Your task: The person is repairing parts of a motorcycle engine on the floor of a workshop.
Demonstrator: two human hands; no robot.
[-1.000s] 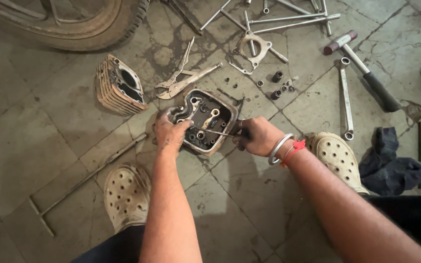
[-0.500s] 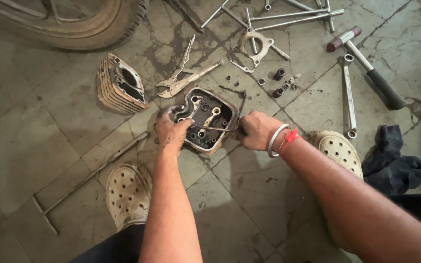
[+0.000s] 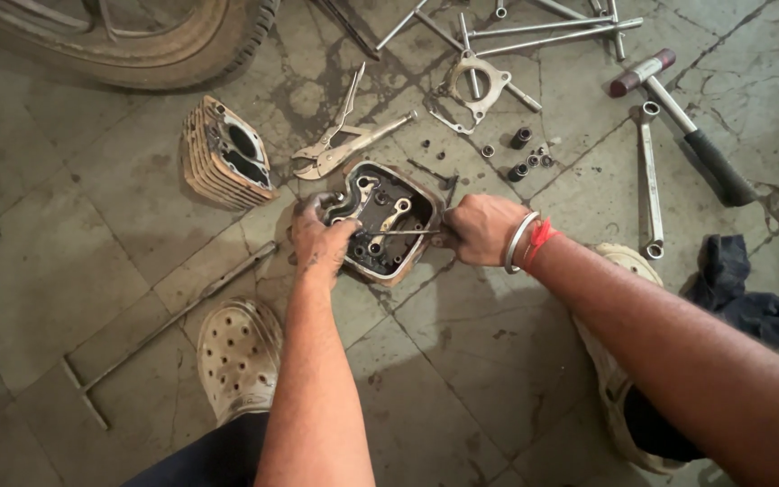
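Two bare hands, the left hand (image 3: 322, 239) and the right hand (image 3: 480, 228), meet over one engine cylinder head (image 3: 389, 221) on a tiled workshop floor. Around them lie one finned cylinder block (image 3: 223, 158), one pair of locking pliers (image 3: 344, 144), one hammer (image 3: 682, 122), one ring spanner (image 3: 649, 180), one flat gasket (image 3: 480, 86), two perforated clogs (image 3: 238, 356) and one dark rag (image 3: 746, 298).

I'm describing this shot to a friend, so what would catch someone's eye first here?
First, the two hands at the centre: the left hand steadies an engine cylinder head on the floor while the right hand works a thin tool into it. Next, the finned cylinder at upper left and the hammer at upper right.
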